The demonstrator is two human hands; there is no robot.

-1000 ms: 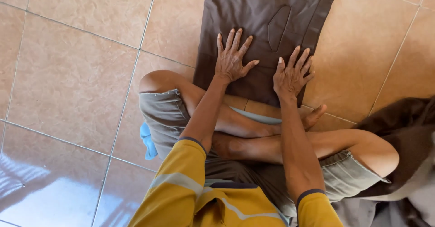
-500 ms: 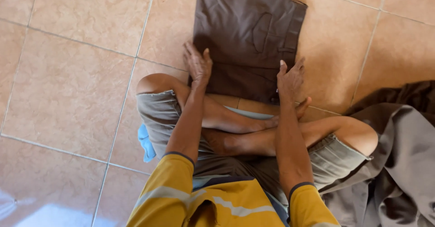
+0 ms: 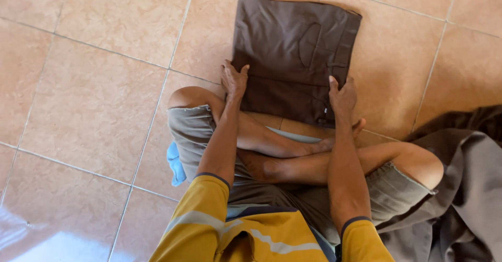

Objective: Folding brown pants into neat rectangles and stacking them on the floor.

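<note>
Folded brown trousers (image 3: 295, 58) lay on the tiled floor (image 3: 94, 84) at twelve o'clock from the seated person's crossed legs, forming a tidy rectangle with a back pocket showing. A second earlier both palms had pressed flat on top of the cloth, fingers spread; since then they had slid outward to its near corners. The left hand (image 3: 234, 79) pinched the corner at nine o'clock, its grip closed on the fabric edge. The right hand (image 3: 342, 97) clasped the corner at three o'clock likewise. A heap of grey-brown garments (image 3: 460, 189) waited at four o'clock, near the knee.
</note>
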